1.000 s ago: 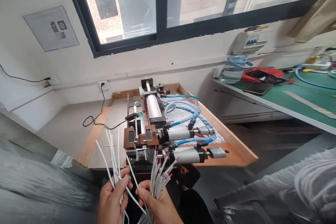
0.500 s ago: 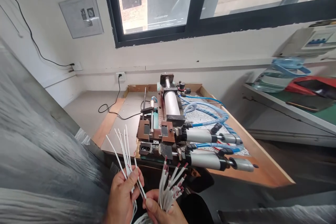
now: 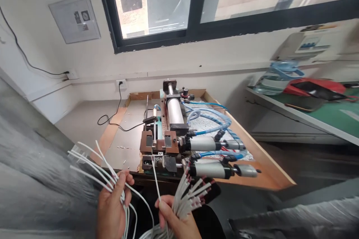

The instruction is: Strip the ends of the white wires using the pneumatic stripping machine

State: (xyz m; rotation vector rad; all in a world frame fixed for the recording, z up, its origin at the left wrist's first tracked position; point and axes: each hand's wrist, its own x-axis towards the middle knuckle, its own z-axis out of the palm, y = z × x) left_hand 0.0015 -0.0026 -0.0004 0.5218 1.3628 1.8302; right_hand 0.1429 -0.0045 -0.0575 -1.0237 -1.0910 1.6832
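Observation:
Several white cables (image 3: 94, 165) fan out to the left from my left hand (image 3: 113, 198), which is closed around them. My right hand (image 3: 175, 214) pinches one single white cable (image 3: 156, 179) between thumb and finger, its tip pointing up at the machine's front. A thick bundle of white cables (image 3: 192, 196) with reddish stripped ends is also held in my right hand. Just beyond stands a pneumatic machine (image 3: 159, 143) with brown clamp blocks and silver cylinders (image 3: 203, 143). The cables' lower lengths loop down out of view.
A wooden-edged tray (image 3: 260, 157) surrounds the machine, with blue air hoses (image 3: 224, 117) over white scraps. A black cord (image 3: 120, 102) runs to a wall socket. On the right, a shelf (image 3: 331, 114) bears a water jug (image 3: 276, 78) and a red bag (image 3: 314, 86).
My hands have moved apart. The left one has swung left with its cables tilting over; the right one now holds the single cable alone, raised towards the machine. The view has shifted right.

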